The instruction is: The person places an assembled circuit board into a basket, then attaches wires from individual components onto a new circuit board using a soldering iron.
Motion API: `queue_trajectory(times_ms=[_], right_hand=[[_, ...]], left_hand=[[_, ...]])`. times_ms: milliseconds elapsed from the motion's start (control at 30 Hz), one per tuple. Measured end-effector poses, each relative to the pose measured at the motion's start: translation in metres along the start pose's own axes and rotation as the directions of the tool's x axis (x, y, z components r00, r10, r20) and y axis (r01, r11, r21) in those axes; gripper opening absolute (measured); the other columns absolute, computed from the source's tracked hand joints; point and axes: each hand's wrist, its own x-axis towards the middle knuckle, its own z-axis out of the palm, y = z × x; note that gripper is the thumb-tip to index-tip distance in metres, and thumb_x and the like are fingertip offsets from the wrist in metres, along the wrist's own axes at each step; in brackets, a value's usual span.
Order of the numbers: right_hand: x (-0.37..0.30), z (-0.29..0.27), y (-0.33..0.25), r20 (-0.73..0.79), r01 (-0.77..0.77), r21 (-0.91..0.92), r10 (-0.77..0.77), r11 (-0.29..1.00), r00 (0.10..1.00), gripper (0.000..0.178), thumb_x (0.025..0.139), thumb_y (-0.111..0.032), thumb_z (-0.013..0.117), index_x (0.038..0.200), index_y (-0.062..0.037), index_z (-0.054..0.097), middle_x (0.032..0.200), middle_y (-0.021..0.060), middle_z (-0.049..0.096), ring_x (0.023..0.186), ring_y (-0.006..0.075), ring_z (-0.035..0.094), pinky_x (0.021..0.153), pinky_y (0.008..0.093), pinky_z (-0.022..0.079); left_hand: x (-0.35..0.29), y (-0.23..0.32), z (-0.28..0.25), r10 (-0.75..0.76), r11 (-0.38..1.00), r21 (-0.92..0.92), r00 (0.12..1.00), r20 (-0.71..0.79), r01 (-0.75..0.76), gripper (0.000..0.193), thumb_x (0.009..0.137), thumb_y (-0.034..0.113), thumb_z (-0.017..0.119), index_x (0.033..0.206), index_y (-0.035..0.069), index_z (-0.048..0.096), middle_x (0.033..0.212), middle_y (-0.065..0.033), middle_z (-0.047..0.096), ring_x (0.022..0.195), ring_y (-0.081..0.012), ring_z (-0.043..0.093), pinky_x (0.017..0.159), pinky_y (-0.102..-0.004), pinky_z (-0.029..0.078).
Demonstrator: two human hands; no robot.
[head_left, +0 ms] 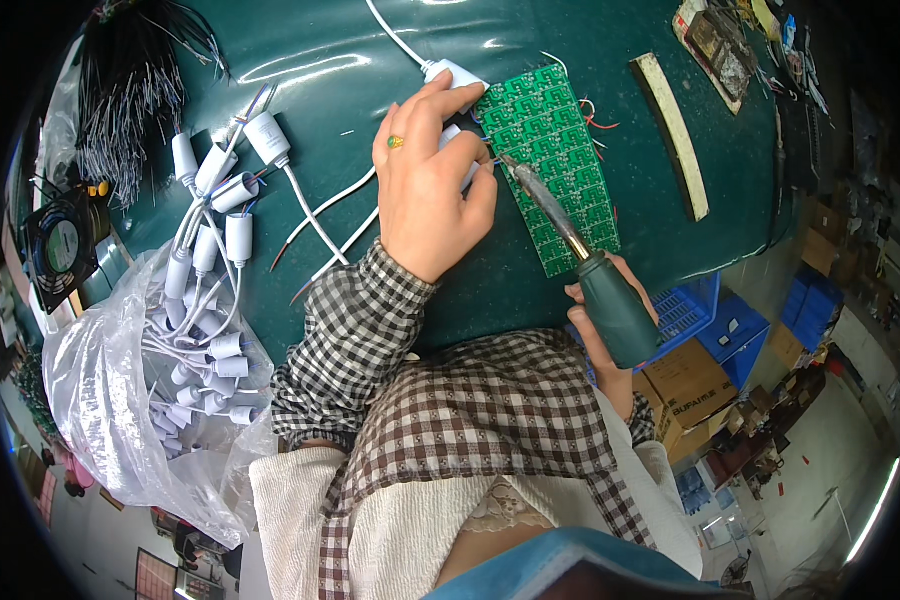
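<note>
A panel of small green circuit boards [560, 185] lies on the table. My left hand [432, 185], with a ring on one finger, is closed round a white cylindrical housing [451, 137] at the panel's left edge; thumb and fingers partly hide it. The index fingertip reaches a second white housing [457, 76], whose cable runs off toward the far side. My right hand [598, 335] grips the green handle of a soldering iron [615, 310]. Its tip meets the panel's left edge, close to my left thumb and thin wire ends.
On the left, a clear plastic bag [100, 380] spills several white cabled housings [240, 238]. Beyond hangs a bundle of black wires [130, 100] beside a small fan [60, 248]. To the right lie a pale curved strip [670, 135] and a dirty soldering block [715, 50]. Blue crates [735, 335] stand below the table.
</note>
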Motion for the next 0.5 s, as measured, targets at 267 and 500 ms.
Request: queue_trajectory(times_ms=[267,500], right_hand=[[0.002,0.001,-0.008,0.004,-0.044,-0.044,0.044,0.998,0.999,0.061,0.075,-0.022,0.089,0.124,0.0053,0.065,0.115,0.0164,0.073,0.096,0.0284,0.072,0.085,0.0355,0.057],[0.007,0.000,-0.014,0.020,0.042,-0.146,-0.040,0.988,0.999,0.060,0.076,-0.025,0.089,0.123,0.0047,0.066,0.113,0.0151,0.073,0.094,0.0287,0.072,0.084,0.0357,0.058]], left_hand=[[-0.001,0.000,0.001,-0.001,1.000,0.005,1.000,0.005,0.001,0.002,0.076,0.006,0.067,0.079,0.005,0.067,0.138,-0.0126,0.060,0.141,-0.0373,0.045,0.112,-0.0508,0.032],[0.000,0.001,0.000,0.000,1.000,0.000,1.000,0.005,0.000,0.003,0.076,0.006,0.067,0.078,0.005,0.067,0.138,-0.0129,0.060,0.141,-0.0372,0.045,0.113,-0.0514,0.031]])
